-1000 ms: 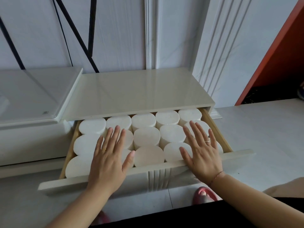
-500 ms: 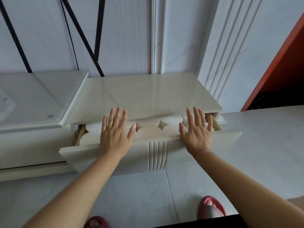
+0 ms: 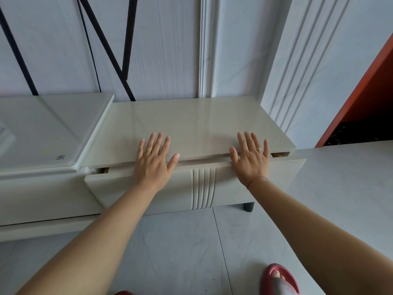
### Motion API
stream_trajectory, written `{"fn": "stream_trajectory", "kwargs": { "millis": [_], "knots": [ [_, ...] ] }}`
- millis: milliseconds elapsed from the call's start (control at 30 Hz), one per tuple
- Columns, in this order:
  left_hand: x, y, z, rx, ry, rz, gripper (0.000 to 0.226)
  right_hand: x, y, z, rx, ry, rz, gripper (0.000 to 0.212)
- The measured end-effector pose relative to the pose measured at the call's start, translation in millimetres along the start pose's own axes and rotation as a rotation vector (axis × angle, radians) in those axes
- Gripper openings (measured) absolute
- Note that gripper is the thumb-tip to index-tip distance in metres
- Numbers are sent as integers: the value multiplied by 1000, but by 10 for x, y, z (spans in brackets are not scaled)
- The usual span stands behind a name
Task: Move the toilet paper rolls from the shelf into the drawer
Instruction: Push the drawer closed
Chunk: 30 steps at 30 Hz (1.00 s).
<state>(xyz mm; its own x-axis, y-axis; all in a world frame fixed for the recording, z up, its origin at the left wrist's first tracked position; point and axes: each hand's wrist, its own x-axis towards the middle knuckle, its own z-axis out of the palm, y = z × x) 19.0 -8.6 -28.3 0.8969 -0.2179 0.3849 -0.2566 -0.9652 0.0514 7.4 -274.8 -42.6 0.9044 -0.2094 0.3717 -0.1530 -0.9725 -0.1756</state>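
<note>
- A red rubber slipper (image 3: pixel 278 279) stands on the grey tiled floor (image 3: pixel 180 252), near right.
- The cream, glossy drawer front (image 3: pixel 119 188) with carved grooves sits almost shut, a thin gap along its top edge (the toilet paper rolls are hidden).
- The left hand (image 3: pixel 153 162) and right hand (image 3: pixel 252 160) press flat on it, fingers straight and spread, gripping nothing.
- Fingertips (image 3: pixel 160 135) lie over the glossy cream shelf top (image 3: pixel 191 120).

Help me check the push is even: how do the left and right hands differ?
The left hand lies left of the fluted centre of the drawer front, the right hand right of it. The left thumb splays wide; the right sits closer in. Only the right wrist wears a red cord. Both lie flat, fingers straight, each with a gold ring.
</note>
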Motion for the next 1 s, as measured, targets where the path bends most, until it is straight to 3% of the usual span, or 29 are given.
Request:
{"fn": "stream_trajectory", "kwargs": {
  "millis": [267,1000],
  "knots": [
    [154,-21,49,-1,26,-4,75,157,-43,66,26,47,-5,77],
    [263,-56,121,-18,48,11,69,238,-76,134,111,193,-30,65]
  ]
}}
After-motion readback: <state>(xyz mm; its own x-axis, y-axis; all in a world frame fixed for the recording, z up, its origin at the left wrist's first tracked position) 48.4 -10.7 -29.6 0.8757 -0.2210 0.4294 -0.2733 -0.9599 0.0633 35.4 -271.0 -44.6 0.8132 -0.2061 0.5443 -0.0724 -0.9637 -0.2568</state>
